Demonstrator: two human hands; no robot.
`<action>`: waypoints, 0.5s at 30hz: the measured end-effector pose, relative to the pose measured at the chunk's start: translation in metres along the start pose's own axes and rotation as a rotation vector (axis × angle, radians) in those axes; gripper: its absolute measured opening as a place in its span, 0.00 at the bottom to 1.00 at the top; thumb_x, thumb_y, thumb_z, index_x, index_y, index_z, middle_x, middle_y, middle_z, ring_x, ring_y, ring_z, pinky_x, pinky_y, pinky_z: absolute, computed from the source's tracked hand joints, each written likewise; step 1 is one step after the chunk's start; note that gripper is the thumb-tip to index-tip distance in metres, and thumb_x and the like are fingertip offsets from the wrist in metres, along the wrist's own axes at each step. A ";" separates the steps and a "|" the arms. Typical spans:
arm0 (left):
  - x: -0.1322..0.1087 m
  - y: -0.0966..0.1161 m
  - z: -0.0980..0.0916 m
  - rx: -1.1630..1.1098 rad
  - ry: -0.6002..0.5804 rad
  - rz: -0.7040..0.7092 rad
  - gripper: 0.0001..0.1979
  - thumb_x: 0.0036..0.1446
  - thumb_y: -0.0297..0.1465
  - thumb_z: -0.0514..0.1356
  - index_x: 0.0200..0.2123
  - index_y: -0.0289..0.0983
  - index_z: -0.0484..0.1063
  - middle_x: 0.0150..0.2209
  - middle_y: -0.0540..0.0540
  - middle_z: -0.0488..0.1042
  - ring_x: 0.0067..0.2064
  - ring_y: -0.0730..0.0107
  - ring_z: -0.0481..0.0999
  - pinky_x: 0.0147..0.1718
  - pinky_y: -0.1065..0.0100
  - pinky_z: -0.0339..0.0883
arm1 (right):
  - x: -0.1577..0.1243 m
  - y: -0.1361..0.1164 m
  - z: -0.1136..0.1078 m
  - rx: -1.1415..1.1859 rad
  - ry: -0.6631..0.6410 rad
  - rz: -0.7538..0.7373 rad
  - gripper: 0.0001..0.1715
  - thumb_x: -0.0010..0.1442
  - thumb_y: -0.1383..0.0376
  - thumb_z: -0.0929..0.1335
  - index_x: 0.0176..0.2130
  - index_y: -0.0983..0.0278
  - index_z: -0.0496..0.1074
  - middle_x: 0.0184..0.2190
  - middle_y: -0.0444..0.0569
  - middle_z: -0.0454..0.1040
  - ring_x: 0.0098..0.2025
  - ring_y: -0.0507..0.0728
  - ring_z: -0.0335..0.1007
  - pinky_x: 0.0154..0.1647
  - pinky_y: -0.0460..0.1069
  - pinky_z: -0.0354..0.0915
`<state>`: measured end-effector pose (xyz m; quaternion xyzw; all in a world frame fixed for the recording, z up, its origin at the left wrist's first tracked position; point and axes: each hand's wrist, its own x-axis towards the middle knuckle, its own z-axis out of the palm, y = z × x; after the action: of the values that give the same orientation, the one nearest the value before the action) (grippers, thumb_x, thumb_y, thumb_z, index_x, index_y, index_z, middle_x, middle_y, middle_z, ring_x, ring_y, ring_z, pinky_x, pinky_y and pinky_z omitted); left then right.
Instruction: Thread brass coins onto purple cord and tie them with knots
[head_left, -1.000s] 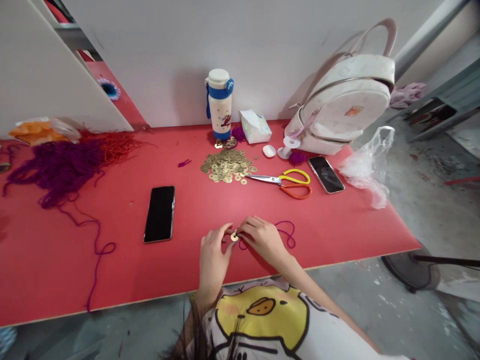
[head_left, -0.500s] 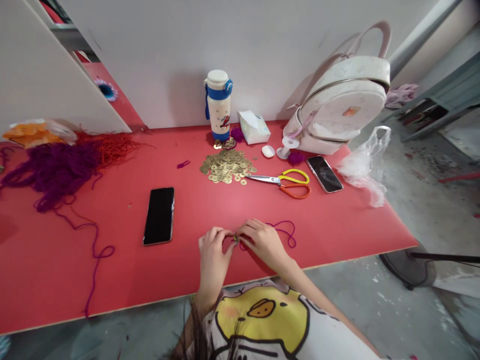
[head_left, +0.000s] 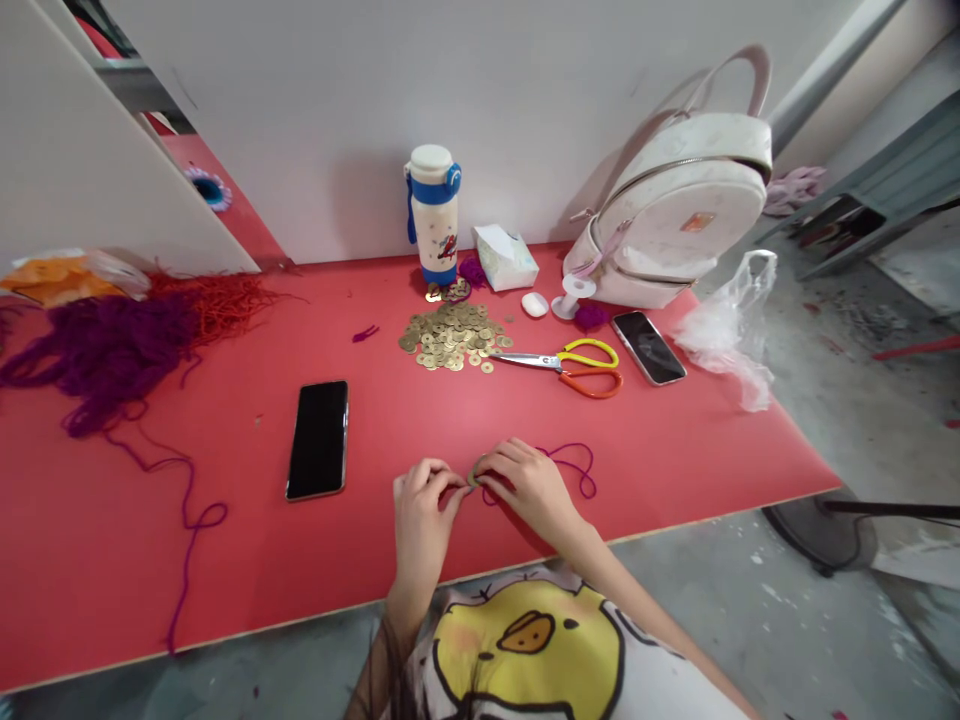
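Note:
My right hand (head_left: 526, 487) pinches a small brass coin (head_left: 473, 479) near the front edge of the red table (head_left: 247, 540). My left hand (head_left: 426, 508) meets it from the left, thumb and forefinger pressed together at the coin's edge; what they grip is too small to make out. A purple cord (head_left: 581, 470) loops out from behind my right hand onto the table. Beyond the hands lies a pile of brass coins (head_left: 454, 335), with scissors (head_left: 559, 362) to its right, their blades almost closed.
A black phone (head_left: 319, 440) lies left of my hands, purple yarn (head_left: 120, 350) farther left. At the back stand a bottle (head_left: 436, 220), a tissue pack (head_left: 508, 262), a white spool (head_left: 576, 296) and a backpack (head_left: 675, 210). Another phone (head_left: 649, 348) and a plastic bag (head_left: 735, 330) are right.
The fingertips of my left hand have drawn slightly left, and the coin's face shows more clearly between the hands. The camera view has shifted a little.

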<state>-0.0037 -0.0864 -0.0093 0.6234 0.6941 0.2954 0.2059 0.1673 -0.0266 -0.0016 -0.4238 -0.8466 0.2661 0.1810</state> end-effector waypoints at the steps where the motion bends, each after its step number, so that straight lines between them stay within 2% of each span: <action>1: 0.000 0.000 -0.001 -0.040 0.016 -0.003 0.04 0.57 0.29 0.64 0.29 0.39 0.75 0.35 0.49 0.76 0.39 0.64 0.74 0.42 0.62 0.61 | 0.000 -0.002 -0.002 -0.006 0.029 -0.002 0.06 0.65 0.64 0.68 0.40 0.60 0.76 0.38 0.49 0.76 0.42 0.57 0.69 0.44 0.50 0.64; 3: -0.002 0.003 -0.006 -0.153 0.044 -0.025 0.06 0.59 0.31 0.62 0.29 0.39 0.74 0.34 0.49 0.77 0.36 0.66 0.74 0.39 0.65 0.64 | -0.002 -0.008 -0.007 -0.017 0.097 0.006 0.10 0.65 0.61 0.68 0.45 0.61 0.75 0.40 0.52 0.76 0.44 0.60 0.68 0.46 0.52 0.64; 5: -0.004 0.009 -0.012 -0.268 0.069 -0.048 0.06 0.60 0.31 0.60 0.30 0.39 0.73 0.32 0.49 0.76 0.32 0.69 0.74 0.35 0.68 0.67 | -0.006 -0.016 -0.010 0.030 0.106 0.022 0.14 0.63 0.59 0.69 0.48 0.61 0.74 0.39 0.52 0.75 0.42 0.59 0.69 0.44 0.52 0.65; 7: -0.007 0.015 -0.018 -0.339 0.086 -0.042 0.05 0.60 0.31 0.60 0.30 0.39 0.72 0.31 0.49 0.76 0.32 0.69 0.74 0.34 0.69 0.68 | -0.010 -0.023 -0.010 0.151 0.017 0.067 0.14 0.62 0.60 0.70 0.48 0.61 0.74 0.32 0.48 0.75 0.33 0.56 0.69 0.37 0.49 0.65; 10: -0.010 0.019 -0.022 -0.414 0.077 -0.030 0.05 0.60 0.31 0.60 0.31 0.40 0.73 0.33 0.49 0.77 0.35 0.68 0.76 0.36 0.70 0.69 | -0.016 -0.030 -0.008 0.353 -0.129 0.126 0.06 0.65 0.64 0.67 0.38 0.62 0.74 0.26 0.44 0.73 0.27 0.52 0.67 0.31 0.45 0.62; 13: -0.013 0.013 -0.019 -0.446 0.050 -0.060 0.08 0.64 0.29 0.55 0.43 0.40 0.72 0.41 0.46 0.79 0.41 0.67 0.78 0.42 0.68 0.70 | -0.018 -0.035 -0.015 0.522 -0.115 0.079 0.17 0.70 0.66 0.60 0.33 0.63 0.72 0.30 0.46 0.74 0.34 0.53 0.70 0.38 0.46 0.64; 15: -0.014 0.008 -0.014 -0.406 -0.036 -0.020 0.14 0.64 0.27 0.52 0.51 0.41 0.69 0.45 0.45 0.79 0.46 0.66 0.77 0.46 0.65 0.69 | -0.018 -0.038 -0.027 0.587 -0.047 -0.006 0.17 0.71 0.65 0.58 0.35 0.63 0.72 0.34 0.49 0.74 0.39 0.54 0.69 0.44 0.48 0.64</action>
<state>-0.0053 -0.1024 0.0053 0.5675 0.6226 0.4160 0.3424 0.1685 -0.0516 0.0412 -0.3444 -0.7386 0.5089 0.2773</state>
